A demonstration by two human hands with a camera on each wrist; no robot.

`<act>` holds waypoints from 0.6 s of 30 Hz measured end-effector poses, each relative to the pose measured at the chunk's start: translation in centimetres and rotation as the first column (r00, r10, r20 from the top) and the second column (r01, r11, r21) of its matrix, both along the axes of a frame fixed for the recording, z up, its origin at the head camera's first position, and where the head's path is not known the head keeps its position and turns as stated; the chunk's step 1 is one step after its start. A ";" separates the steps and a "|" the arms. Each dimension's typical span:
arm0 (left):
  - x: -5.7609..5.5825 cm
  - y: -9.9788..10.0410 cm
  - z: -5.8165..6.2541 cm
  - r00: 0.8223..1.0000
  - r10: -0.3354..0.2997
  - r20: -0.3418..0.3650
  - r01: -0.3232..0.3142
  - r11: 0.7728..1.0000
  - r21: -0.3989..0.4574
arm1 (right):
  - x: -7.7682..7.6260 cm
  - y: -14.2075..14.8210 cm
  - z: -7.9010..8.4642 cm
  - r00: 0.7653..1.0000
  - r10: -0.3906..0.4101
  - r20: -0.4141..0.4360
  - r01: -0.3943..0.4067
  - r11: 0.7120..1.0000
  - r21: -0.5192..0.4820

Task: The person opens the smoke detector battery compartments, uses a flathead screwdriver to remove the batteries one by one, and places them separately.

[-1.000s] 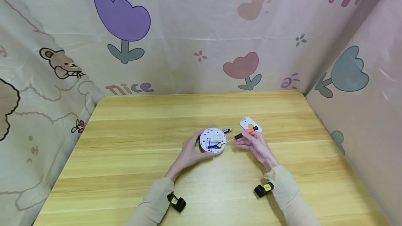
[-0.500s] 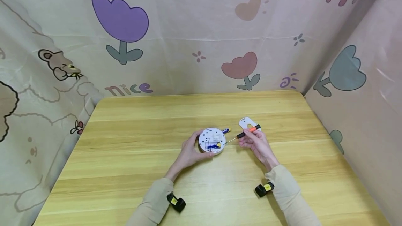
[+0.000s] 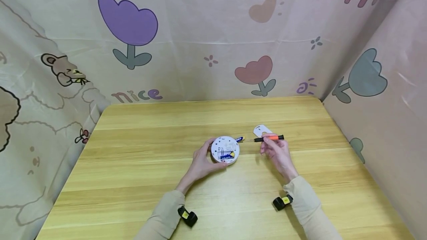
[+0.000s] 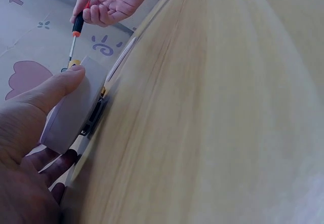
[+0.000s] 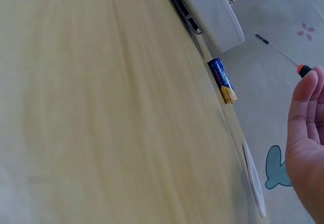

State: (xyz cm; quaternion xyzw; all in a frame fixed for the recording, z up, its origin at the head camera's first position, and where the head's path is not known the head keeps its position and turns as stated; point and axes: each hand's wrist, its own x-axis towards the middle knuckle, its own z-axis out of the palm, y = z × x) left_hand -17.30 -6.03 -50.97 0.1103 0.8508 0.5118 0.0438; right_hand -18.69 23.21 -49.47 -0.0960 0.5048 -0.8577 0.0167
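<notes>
My left hand (image 3: 199, 164) grips a round white device (image 3: 220, 145) by its rim, its flat back tilted up. In a slot near the lower edge of that back sits a blue-and-yellow battery (image 3: 227, 156), one end standing proud in the right wrist view. My right hand (image 3: 277, 156) pinches the handle of a small black-and-orange screwdriver (image 3: 259, 140). Its thin shaft points left, and the tip is apart from the device in the right wrist view. A second battery (image 5: 221, 79) lies on the table beside the device. In the left wrist view the thumb (image 4: 68, 82) presses the device's side.
A white plate with a round hole (image 3: 261, 130) lies flat on the wooden table (image 3: 150, 140), behind the right hand and partly covered by it. Printed curtains (image 3: 186, 29) hang at the table's back and sides. Black cameras (image 3: 187, 216) are strapped to both sleeves.
My right hand has moved to the right and slightly away from me. The screwdriver's tip has left the device's right edge, and its handle lies more level. The left hand stays still.
</notes>
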 end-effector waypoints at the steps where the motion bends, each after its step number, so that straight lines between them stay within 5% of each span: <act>1: 0.0 0.0 0.0 1.000 -0.001 -0.006 0.001 1.000 -0.004 | 0.0 0.0 0.0 1.000 0.001 -0.003 -0.002 1.000 -0.019; 7: 0.2 0.2 0.2 0.999 0.003 -0.037 -0.003 1.000 -0.005 | 0.1 -0.1 0.0 1.000 0.019 0.011 -0.017 0.994 -0.106; 11: 0.3 0.4 0.2 0.999 0.016 -0.041 -0.016 1.000 0.000 | 0.1 -0.3 -0.2 0.997 0.069 -0.045 -0.071 0.996 -0.062; 15: 0.3 0.4 0.2 0.999 0.030 -0.029 -0.030 1.000 0.011 | 0.0 -0.4 -0.1 0.992 0.059 -0.112 -0.046 0.993 0.109; 18: 0.2 0.5 0.3 0.999 0.040 -0.015 -0.039 0.999 0.022 | 0.0 -0.4 0.0 0.992 -0.010 -0.127 0.052 0.941 0.334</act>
